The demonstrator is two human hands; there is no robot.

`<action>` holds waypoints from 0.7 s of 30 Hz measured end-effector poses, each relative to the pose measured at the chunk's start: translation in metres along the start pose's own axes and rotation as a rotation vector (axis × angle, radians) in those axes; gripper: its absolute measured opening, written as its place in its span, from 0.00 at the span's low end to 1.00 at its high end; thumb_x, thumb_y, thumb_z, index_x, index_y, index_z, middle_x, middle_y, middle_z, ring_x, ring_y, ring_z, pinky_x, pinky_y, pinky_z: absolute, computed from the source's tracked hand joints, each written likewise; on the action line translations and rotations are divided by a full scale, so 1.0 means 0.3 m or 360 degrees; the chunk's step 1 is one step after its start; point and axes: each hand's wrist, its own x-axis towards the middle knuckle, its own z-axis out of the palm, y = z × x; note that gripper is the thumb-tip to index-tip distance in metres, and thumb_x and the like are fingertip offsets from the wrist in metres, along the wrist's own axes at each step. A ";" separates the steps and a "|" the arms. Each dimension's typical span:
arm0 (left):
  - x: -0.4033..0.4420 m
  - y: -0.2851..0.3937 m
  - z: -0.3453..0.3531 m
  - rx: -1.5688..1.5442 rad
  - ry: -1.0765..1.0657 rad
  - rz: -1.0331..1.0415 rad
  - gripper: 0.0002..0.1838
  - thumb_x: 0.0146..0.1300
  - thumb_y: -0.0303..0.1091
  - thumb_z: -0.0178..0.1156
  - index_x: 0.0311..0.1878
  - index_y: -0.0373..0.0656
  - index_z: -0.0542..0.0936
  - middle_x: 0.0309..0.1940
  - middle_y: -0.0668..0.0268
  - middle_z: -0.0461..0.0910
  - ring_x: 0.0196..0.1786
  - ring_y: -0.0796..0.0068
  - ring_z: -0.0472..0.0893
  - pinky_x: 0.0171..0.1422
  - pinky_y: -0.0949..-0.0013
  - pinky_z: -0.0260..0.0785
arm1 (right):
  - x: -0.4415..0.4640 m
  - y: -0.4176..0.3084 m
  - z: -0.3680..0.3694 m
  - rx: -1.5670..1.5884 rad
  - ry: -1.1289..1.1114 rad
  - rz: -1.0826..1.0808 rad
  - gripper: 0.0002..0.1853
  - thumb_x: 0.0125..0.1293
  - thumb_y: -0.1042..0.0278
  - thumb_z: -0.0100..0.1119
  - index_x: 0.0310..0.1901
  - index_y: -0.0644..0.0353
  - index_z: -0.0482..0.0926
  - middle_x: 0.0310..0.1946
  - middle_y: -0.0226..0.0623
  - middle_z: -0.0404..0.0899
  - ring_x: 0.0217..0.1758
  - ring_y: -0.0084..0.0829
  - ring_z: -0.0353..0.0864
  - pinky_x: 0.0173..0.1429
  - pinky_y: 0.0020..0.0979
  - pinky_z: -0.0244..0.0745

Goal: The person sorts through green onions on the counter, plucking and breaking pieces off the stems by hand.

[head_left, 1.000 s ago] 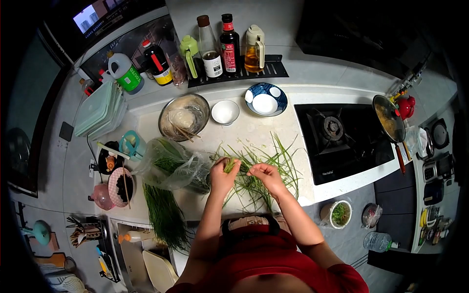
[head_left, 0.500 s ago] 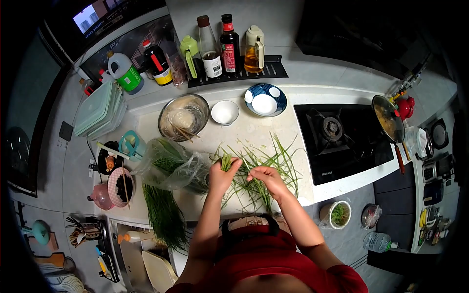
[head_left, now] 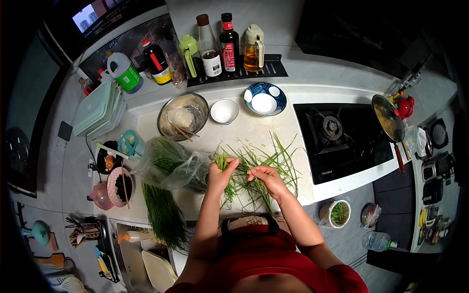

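My left hand [head_left: 220,178] is closed round a small bunch of chives [head_left: 221,160], whose pale ends stick up past the thumb. To its right, my right hand [head_left: 268,179] has thumb and fingers pinched together; whatever lies between them is too small to make out. Loose chives [head_left: 287,166] are strewn on the counter under and around both hands. Left of my left hand lies a clear plastic bag [head_left: 178,171] with more chives inside. A dark green bundle of chives [head_left: 163,215] stretches from the bag toward the counter's front edge.
Behind the hands stand a metal bowl [head_left: 166,105] with dough and chopsticks, a white bowl [head_left: 224,112] and a blue-patterned bowl [head_left: 276,97]. A gas stove [head_left: 351,156] is at right, the sink [head_left: 129,259] at lower left. A bin [head_left: 325,215] with green scraps stands on the floor.
My left thumb has shifted slightly over the bunch, and the chives in that hand hang a little differently. My right hand stays pinched in nearly the same spot.
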 end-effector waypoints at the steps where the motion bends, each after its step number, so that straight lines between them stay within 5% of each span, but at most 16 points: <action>1: 0.016 -0.020 -0.005 0.0029 -0.0005 0.0224 0.13 0.52 0.37 0.63 0.29 0.34 0.77 0.23 0.68 0.77 0.21 0.80 0.72 0.24 0.75 0.63 | 0.000 0.001 0.000 -0.0015 0.0020 -0.0011 0.09 0.62 0.67 0.50 0.34 0.63 0.78 0.26 0.31 0.78 0.37 0.21 0.73 0.58 0.27 0.57; 4: 0.038 -0.039 -0.053 0.0733 -0.0022 -0.0034 0.15 0.51 0.38 0.63 0.30 0.33 0.77 0.24 0.63 0.78 0.24 0.79 0.75 0.28 0.74 0.65 | 0.003 0.009 0.000 -0.0058 0.0129 -0.0017 0.09 0.61 0.68 0.51 0.34 0.64 0.78 0.26 0.31 0.78 0.36 0.21 0.73 0.56 0.26 0.59; 8: 0.033 -0.142 -0.095 0.1296 -0.0113 0.0112 0.14 0.51 0.38 0.62 0.30 0.35 0.78 0.18 0.59 0.76 0.22 0.70 0.76 0.30 0.66 0.66 | 0.036 0.081 -0.026 -0.0072 0.0323 0.0012 0.08 0.59 0.68 0.54 0.34 0.63 0.78 0.25 0.30 0.77 0.32 0.19 0.73 0.51 0.23 0.61; 12: 0.022 -0.185 -0.098 0.1031 -0.0054 0.0027 0.14 0.52 0.39 0.62 0.35 0.38 0.77 0.15 0.64 0.73 0.18 0.72 0.72 0.25 0.66 0.63 | 0.061 0.142 -0.023 -0.0061 0.0306 0.0047 0.08 0.58 0.68 0.56 0.36 0.64 0.78 0.26 0.30 0.78 0.31 0.17 0.73 0.46 0.21 0.65; 15: -0.013 -0.136 -0.057 0.0279 -0.0127 -0.0294 0.12 0.53 0.40 0.61 0.31 0.38 0.79 0.13 0.70 0.71 0.16 0.79 0.68 0.22 0.72 0.59 | 0.087 0.176 0.022 -0.0037 0.0166 0.0050 0.09 0.59 0.69 0.55 0.37 0.65 0.78 0.28 0.31 0.78 0.32 0.19 0.74 0.43 0.21 0.67; 16: -0.024 -0.116 -0.055 0.0294 -0.0173 -0.0383 0.13 0.54 0.40 0.61 0.32 0.38 0.80 0.20 0.71 0.75 0.23 0.83 0.70 0.28 0.75 0.61 | 0.097 0.181 0.037 -0.0060 0.0121 0.0075 0.09 0.59 0.69 0.55 0.37 0.64 0.78 0.28 0.32 0.78 0.33 0.19 0.74 0.44 0.21 0.67; 21: -0.032 -0.180 -0.123 0.0051 0.0449 -0.0150 0.09 0.56 0.34 0.59 0.31 0.36 0.78 0.24 0.70 0.76 0.27 0.82 0.72 0.35 0.76 0.64 | 0.192 0.276 0.047 -0.0296 0.0210 -0.0035 0.08 0.60 0.70 0.53 0.36 0.66 0.78 0.28 0.31 0.79 0.35 0.19 0.74 0.44 0.21 0.67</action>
